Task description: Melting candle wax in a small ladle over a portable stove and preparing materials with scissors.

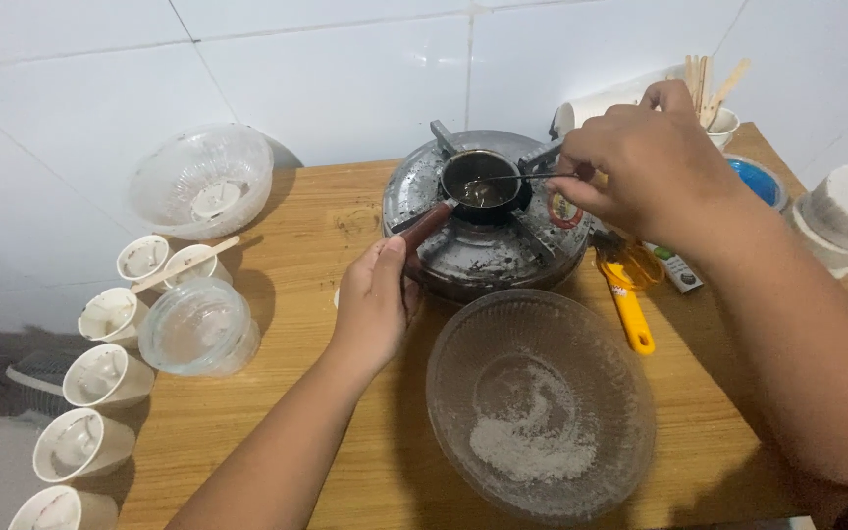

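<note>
A small dark pot holding dark liquid sits on a round metal stove at the back of the wooden table. My left hand grips the pot's dark handle at the stove's front left. My right hand hovers over the stove's right side, pinching a thin metal stirrer whose tip reaches into the pot.
A large glass bowl with white powder stands in front of the stove. A yellow-handled tool lies to its right. Several white cups line the left edge beside a small glass bowl and a bigger clear bowl. Wooden sticks stand at the back right.
</note>
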